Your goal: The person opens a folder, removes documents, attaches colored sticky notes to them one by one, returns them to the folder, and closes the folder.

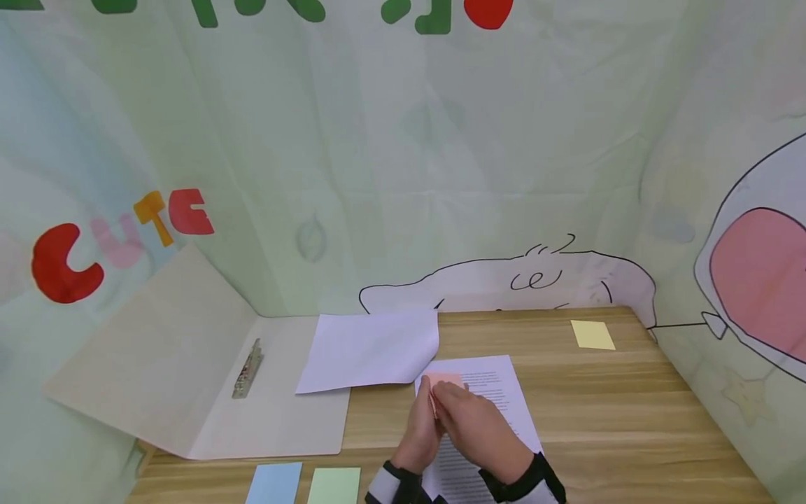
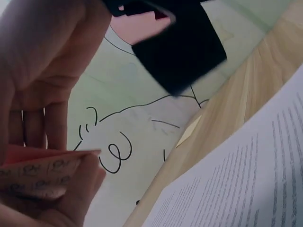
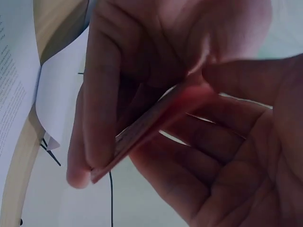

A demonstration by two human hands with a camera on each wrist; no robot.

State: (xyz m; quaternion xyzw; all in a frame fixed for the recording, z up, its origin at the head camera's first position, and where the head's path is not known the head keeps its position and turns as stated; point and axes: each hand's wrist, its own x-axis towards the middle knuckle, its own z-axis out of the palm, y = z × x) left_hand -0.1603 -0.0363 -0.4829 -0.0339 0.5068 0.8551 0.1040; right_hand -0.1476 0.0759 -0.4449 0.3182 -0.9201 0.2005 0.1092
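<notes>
A pink sticky note pad (image 1: 446,378) is held up between both hands above a printed sheet of paper (image 1: 506,395). My left hand (image 1: 420,434) grips the pad by its side. In the left wrist view, that thumb lies against the patterned back of the pad (image 2: 33,175). The right hand (image 1: 485,427) covers the near part of the pad from the right. Seen from the right wrist, the right thumb (image 3: 246,79) meets the pad's pink edge (image 3: 189,101), with the other fingers spread beneath. Whether a single sheet is lifted cannot be made out.
An open folder (image 1: 271,427) with a metal clip (image 1: 248,369) lies at the left, a white sheet (image 1: 371,350) overlapping it. Blue (image 1: 273,483) and green (image 1: 334,486) notes lie near the front edge. A yellow note (image 1: 592,334) is at the back right. Printed cloth hangs behind.
</notes>
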